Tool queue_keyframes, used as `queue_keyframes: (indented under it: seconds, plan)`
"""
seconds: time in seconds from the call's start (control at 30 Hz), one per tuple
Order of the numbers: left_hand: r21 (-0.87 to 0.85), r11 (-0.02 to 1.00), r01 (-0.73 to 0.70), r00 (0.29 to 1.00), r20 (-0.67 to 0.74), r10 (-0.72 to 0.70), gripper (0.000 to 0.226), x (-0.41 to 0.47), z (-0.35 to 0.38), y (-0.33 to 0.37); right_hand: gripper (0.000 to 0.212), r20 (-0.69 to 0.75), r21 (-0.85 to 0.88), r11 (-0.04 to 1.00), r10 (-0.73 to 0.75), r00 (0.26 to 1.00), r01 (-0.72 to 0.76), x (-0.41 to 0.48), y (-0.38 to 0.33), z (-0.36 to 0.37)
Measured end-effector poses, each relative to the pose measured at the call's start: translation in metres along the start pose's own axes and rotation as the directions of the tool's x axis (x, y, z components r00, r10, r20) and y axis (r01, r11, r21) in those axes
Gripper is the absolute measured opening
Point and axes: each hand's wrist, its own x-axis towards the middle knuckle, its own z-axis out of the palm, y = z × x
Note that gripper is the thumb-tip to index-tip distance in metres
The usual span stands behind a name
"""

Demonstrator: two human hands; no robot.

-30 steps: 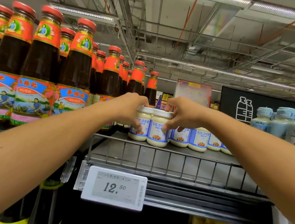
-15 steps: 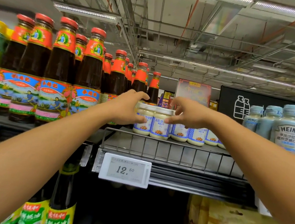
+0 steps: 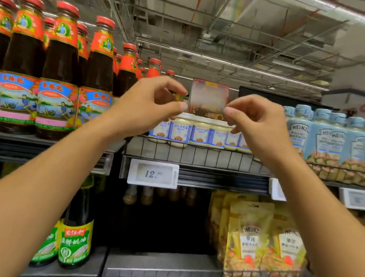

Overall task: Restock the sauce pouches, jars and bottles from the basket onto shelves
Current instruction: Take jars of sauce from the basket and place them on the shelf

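Both the left hand point(image 3: 148, 109) and right hand point(image 3: 256, 126) have lifted off the jars point(image 3: 200, 133), seemingly pinching a clear film point(image 3: 207, 95).

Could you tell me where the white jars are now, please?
In the head view, the white jars stand mid-frame on the wire shelf, between dark sauce bottles leftward and pale blue bottles rightward.

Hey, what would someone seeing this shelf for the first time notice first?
At the centre, the left hand and right hand each pinch an edge of a pale translucent sheet, just above a row of small white jars on the wire shelf. To the left stand tall dark sauce bottles with red caps; below the jars a price tag reads 12.50.
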Motion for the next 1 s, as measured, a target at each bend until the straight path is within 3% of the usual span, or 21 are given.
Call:
queue_keyframes:
  seconds: [0.13, 0.37, 0.47, 0.57, 0.73, 0.87, 1.0]
  plan:
    - [-0.303, 0.951, -0.063, 0.995, 0.061, 0.085, 0.015, -0.025, 0.038, 0.023, 0.004, -0.098, 0.075, 0.997, 0.043, 0.994, -0.035, -0.05, -0.022, -0.022]
    - [-0.6, 0.795, 0.093, 0.976, 0.213, 0.046, 0.015, -0.071, 0.144, 0.033, 0.004, -0.231, 0.069, 0.977, 0.214, 0.949, -0.203, -0.145, -0.022, -0.078]
    - [-0.646, 0.744, 0.174, 0.956, 0.293, 0.031, 0.013, -0.093, 0.199, 0.038, 0.003, -0.28, 0.075, 0.949, 0.315, 0.907, -0.306, -0.193, -0.014, -0.107]
    - [-0.678, 0.688, 0.259, 0.926, 0.377, 0.022, 0.018, -0.115, 0.258, 0.049, 0.014, -0.33, 0.042, 0.906, 0.41, 0.85, -0.42, -0.246, -0.005, -0.137]
    - [-0.697, 0.598, 0.396, 0.848, 0.527, 0.052, 0.018, -0.147, 0.355, 0.082, 0.017, -0.436, 0.048, 0.8, 0.555, 0.708, -0.598, -0.328, 0.008, -0.189]
    - [-0.686, 0.517, 0.512, 0.772, 0.631, 0.073, 0.017, -0.17, 0.424, 0.113, 0.004, -0.516, 0.127, 0.731, 0.626, 0.585, -0.67, -0.38, 0.014, -0.23]
    - [-0.641, 0.46, 0.614, 0.687, 0.722, 0.089, 0.019, -0.194, 0.486, 0.14, 0.012, -0.561, 0.156, 0.683, 0.656, 0.505, -0.713, -0.426, 0.018, -0.27]
